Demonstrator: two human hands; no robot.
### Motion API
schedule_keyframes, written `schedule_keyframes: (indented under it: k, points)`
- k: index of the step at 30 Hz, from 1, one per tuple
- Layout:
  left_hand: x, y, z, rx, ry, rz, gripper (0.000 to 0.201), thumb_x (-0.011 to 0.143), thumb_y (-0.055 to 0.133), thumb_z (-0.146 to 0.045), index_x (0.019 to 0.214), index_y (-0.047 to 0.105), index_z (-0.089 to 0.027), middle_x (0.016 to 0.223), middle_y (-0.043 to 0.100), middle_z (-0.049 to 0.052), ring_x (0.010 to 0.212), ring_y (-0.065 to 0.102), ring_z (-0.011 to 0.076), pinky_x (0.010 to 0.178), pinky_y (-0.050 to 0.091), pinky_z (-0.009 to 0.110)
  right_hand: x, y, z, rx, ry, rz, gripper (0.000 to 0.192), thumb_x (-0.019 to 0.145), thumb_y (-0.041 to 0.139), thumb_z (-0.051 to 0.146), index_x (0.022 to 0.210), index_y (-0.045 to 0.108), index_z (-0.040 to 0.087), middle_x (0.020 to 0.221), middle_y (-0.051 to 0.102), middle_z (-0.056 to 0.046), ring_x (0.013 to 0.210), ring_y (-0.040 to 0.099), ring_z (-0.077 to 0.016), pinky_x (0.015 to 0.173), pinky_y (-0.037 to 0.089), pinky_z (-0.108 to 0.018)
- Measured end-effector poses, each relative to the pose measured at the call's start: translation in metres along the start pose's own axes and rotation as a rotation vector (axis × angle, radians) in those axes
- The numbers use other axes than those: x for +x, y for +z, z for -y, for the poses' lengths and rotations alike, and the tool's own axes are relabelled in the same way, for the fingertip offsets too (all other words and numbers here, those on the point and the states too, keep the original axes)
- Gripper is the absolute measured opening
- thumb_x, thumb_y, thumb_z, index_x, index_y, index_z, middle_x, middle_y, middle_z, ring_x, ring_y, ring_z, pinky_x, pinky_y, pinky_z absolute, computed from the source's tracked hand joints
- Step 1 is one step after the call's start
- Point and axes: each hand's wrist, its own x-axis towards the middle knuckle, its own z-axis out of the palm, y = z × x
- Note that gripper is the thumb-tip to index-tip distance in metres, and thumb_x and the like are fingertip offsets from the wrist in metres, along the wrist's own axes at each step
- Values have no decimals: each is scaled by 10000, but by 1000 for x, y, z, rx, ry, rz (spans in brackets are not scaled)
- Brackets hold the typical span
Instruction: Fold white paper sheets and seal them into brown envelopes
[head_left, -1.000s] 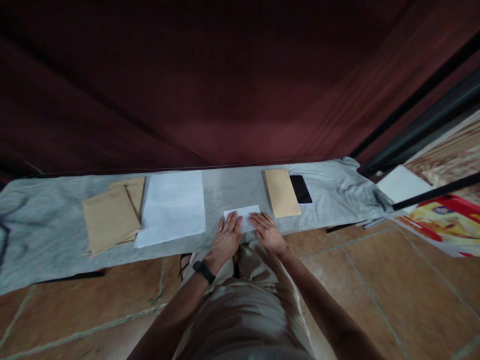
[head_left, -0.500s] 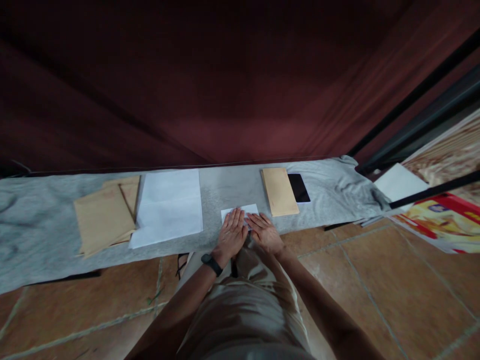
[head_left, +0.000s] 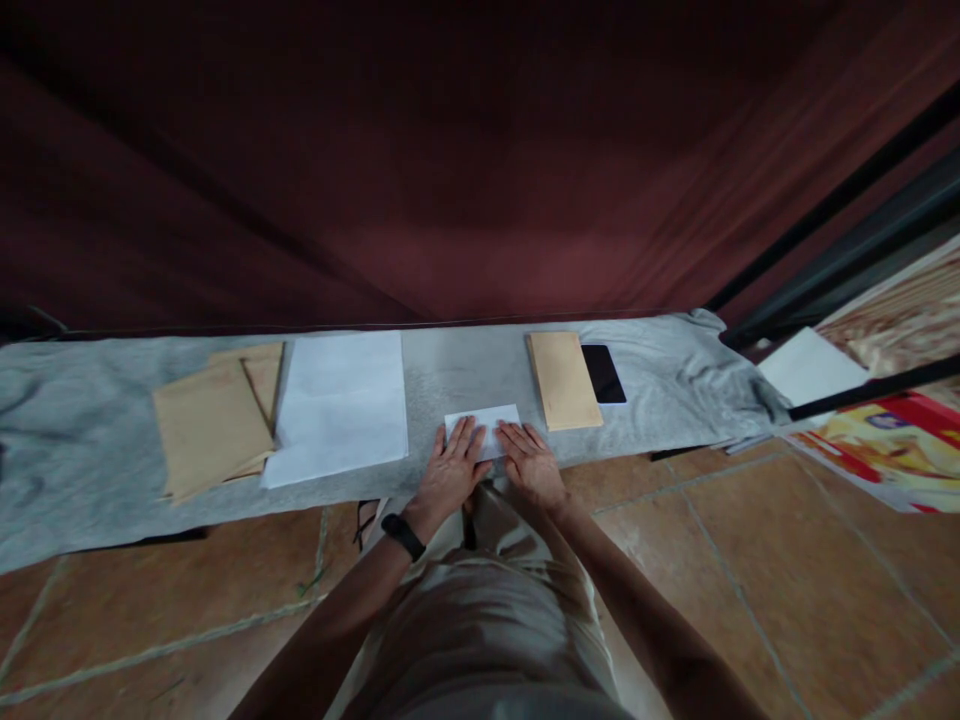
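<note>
Closest in, it's the person's beige clothes (head_left: 487, 640), with floor tiles (head_left: 247, 610) showing either side. The left wrist's got a black band (head_left: 403, 537). The left hand (head_left: 452, 465) is pretty much flat, fingers a bit apart, on the left part of a small white paper (head_left: 486, 415); the right hand (head_left: 534, 468) does the same on the right part. Neither one's clamped on anything, and there's a gap between them with paper showing. That paper sits by the near edge of the grey cloth (head_left: 472, 365).

A bit further off, left to right: a messy pile of brown envelopes (head_left: 214, 430), some big white sheets (head_left: 341, 410) just beside it, then a neat brown stack (head_left: 566, 380) with a phone (head_left: 604, 373) right next to it. Behind everything hangs a dark red curtain (head_left: 480, 200).
</note>
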Motion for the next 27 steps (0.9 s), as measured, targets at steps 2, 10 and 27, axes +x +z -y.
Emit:
schedule_keyframes:
  k: [2, 10, 27]
  points:
    - [3, -2, -2, -5, 11, 18, 527, 1044, 401, -375, 1531, 450, -178, 1640, 382, 141, 1547, 303, 284, 1253, 237, 599, 1, -1, 1, -2, 8, 4, 554, 969, 465, 149, 1523, 486, 148, 1585, 475, -93, 1471, 437, -234, 1271, 280, -479]
    - [6, -1, -4, -44, 19, 46, 500, 1042, 369, -286, 1527, 461, -203, 1631, 405, 109, 1542, 315, 272, 1252, 216, 637, 3, -7, 2, 4, 6, 25, 557, 959, 487, 165, 1516, 502, 181, 1571, 494, -100, 1453, 461, -231, 1259, 293, -491]
    - [3, 11, -4, -31, 29, 41, 518, 1017, 372, -222, 1516, 470, -121, 1618, 409, 163, 1556, 271, 308, 1240, 200, 684, 42, 14, 29, -39, 151, -21, 467, 1047, 378, 201, 1470, 542, 91, 1539, 524, -151, 1450, 459, -259, 1237, 330, -451]
